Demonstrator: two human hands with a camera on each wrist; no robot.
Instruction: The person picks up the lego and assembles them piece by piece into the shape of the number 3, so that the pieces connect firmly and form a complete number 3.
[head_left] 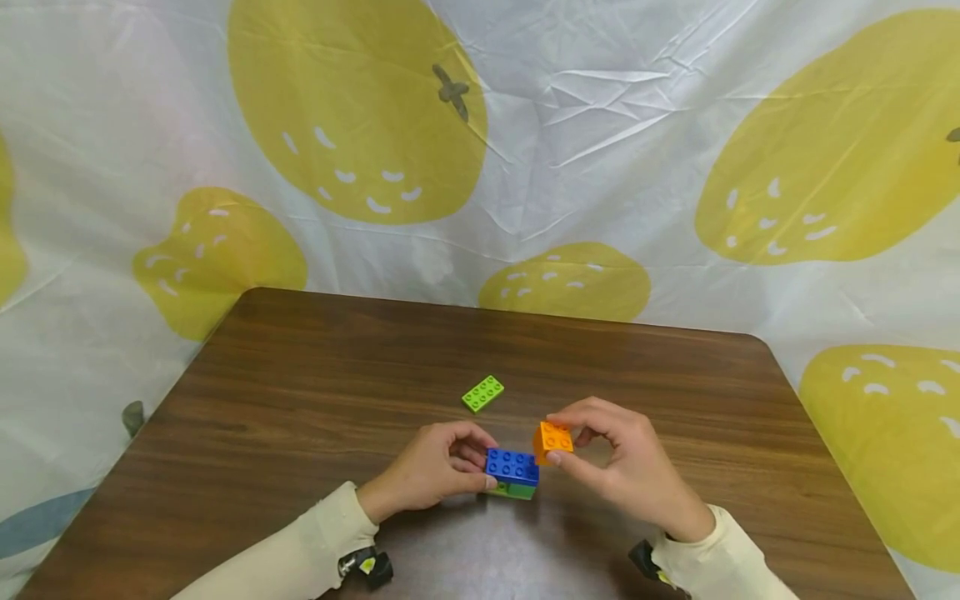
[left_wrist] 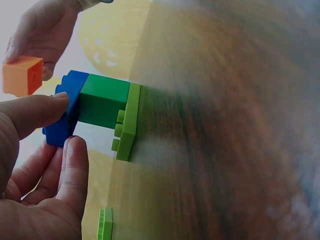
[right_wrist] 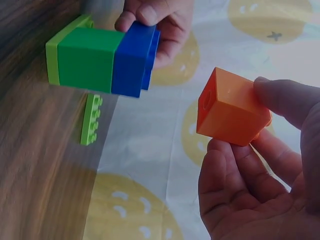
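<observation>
My left hand (head_left: 435, 468) pinches a blue brick (head_left: 512, 467) between thumb and fingers. In the left wrist view the blue brick (left_wrist: 70, 107) sits on top of a darker green block (left_wrist: 104, 101), which stands on a thin light green plate (left_wrist: 131, 122). Just right of this stack, my right hand (head_left: 630, 458) holds an orange brick (head_left: 553, 442) between thumb and fingertips, apart from the blue one. The right wrist view shows the orange brick (right_wrist: 232, 107) with its studs turned toward the palm.
Behind the stack a loose light green plate with studs (head_left: 483, 393) lies on the brown wooden table (head_left: 337, 358). A white cloth with yellow fruit shapes (head_left: 525, 183) hangs behind the table's back edge.
</observation>
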